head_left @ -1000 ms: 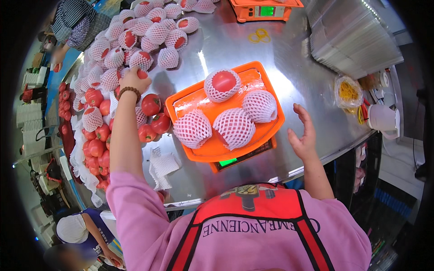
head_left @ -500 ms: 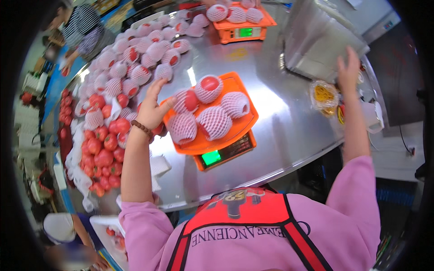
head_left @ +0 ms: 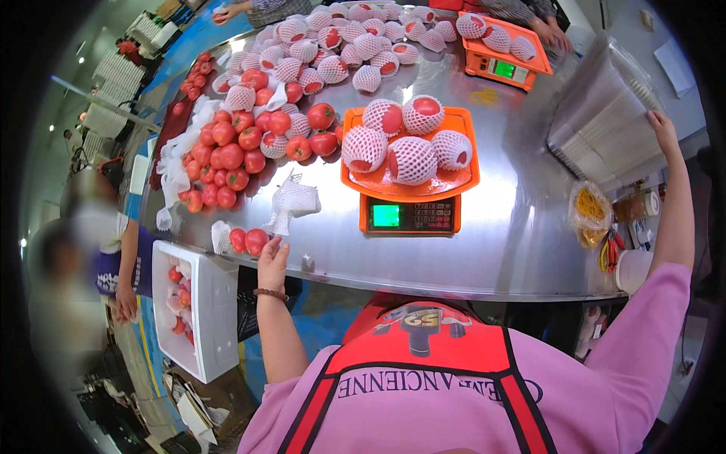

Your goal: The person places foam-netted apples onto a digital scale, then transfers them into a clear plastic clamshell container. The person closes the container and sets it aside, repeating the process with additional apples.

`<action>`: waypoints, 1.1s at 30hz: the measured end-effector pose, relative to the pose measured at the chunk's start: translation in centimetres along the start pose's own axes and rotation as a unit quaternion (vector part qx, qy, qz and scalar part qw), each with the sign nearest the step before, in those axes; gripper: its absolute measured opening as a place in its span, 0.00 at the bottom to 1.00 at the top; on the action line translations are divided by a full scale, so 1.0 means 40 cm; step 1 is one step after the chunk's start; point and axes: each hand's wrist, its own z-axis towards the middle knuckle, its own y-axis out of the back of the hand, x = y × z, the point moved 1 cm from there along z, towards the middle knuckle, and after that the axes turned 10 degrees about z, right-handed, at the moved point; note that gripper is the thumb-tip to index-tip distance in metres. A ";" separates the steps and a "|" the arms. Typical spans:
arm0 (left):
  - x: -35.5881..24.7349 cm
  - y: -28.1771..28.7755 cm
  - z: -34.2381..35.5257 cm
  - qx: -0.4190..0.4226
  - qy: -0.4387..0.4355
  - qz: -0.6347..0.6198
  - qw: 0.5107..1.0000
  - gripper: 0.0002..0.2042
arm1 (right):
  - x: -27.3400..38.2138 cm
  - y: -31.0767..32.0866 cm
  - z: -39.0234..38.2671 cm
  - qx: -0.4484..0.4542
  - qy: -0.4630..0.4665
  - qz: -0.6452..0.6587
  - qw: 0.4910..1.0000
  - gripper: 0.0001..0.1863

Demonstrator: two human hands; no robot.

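My left hand [head_left: 272,263] is at the table's front edge, fingers stretched out, fingertips beside or touching a bare tomato [head_left: 255,241]. My right hand [head_left: 662,135] reaches the right edge of a tall stack of clear plastic packaging [head_left: 605,113], its fingertips closed on that edge. Between my arms stands an orange scale [head_left: 409,215] with a green lit display. On its orange tray [head_left: 463,195] lie several tomatoes [head_left: 412,160] in white foam nets. A loose foam net [head_left: 293,200] lies left of the scale.
Bare tomatoes [head_left: 223,155] and netted ones [head_left: 370,45] are heaped at the left and back. A second orange scale [head_left: 499,69] stands near another person's hands [head_left: 550,34]. Rubber bands [head_left: 590,206] lie bagged at right. A white foam box [head_left: 219,310] stands below the table's left edge.
The view has swung. My left hand has gone from beside the scale's tray to the tomatoes at the front edge. My right hand has moved from open beside the plastic stack to its right edge.
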 end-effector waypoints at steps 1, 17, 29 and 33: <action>-0.004 -0.020 -0.033 -0.033 0.013 0.011 0.999 0.22 | -0.017 0.000 0.013 -0.009 -0.006 0.014 1.000 0.23; 0.008 -0.158 -0.123 0.054 0.021 0.010 0.998 0.23 | 0.499 -0.207 -0.469 -0.246 0.299 -0.201 0.900 0.06; 0.033 -0.160 0.033 -0.023 -0.019 0.057 0.998 0.27 | 0.523 -0.776 -0.902 0.162 0.162 0.096 0.968 0.08; -0.005 -0.153 0.118 -0.046 -0.068 0.110 0.991 0.26 | 0.598 -0.716 -0.808 0.081 0.140 0.166 0.973 0.06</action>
